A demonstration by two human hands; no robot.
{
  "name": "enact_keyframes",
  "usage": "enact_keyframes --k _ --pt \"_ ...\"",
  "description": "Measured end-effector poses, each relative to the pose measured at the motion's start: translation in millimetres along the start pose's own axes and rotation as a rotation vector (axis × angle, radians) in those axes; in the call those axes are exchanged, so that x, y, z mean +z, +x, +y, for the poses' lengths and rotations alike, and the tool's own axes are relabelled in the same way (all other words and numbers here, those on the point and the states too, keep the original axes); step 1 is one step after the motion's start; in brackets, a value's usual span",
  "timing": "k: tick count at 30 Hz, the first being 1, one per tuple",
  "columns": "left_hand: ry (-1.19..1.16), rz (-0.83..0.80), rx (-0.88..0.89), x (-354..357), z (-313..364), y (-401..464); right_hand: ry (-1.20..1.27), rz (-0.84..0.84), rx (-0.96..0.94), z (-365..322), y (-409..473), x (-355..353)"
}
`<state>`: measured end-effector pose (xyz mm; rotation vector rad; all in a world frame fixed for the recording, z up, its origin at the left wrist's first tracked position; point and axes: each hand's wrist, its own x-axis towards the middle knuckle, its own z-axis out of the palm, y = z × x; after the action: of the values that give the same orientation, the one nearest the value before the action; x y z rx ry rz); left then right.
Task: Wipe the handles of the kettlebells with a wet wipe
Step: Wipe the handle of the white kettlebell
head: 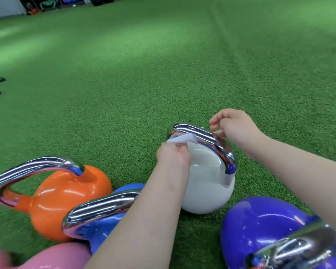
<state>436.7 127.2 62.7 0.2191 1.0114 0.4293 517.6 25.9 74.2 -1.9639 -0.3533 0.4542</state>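
Left hand point(173, 155) gripping wet wipe point(180, 139)

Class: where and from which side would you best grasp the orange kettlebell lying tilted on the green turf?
Probably the orange kettlebell by its chrome handle, from above: the arch tilts left, leaving an open gap underneath for fingers.
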Motion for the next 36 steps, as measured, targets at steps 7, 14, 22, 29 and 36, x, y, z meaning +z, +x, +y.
enact_keyframes --k 7,14,22,29,36 --pt "0.024 -0.154 0.071 -2.8 -12.1 -0.2 0.006 0.002 -0.018 2.4 0.0 0.2" --pt "-0.232 -0.237 0.067 -7.8 -12.6 -4.4 -0.137 -0.010 -0.164 -2.8 -10.1 4.8" --pt "-0.218 -0.135 -0.010 0.9 -14.8 -1.1 -0.137 -0.005 -0.181 -3.1 -9.8 8.5" --pt "0.092 -0.054 -0.210 27.8 15.5 -4.4 -0.140 -0.021 -0.144 3.7 -6.6 7.6" --pt "0.230 0.079 -0.058 41.3 8.4 14.7 -0.104 -0.044 -0.104 11.7 -3.9 4.1"
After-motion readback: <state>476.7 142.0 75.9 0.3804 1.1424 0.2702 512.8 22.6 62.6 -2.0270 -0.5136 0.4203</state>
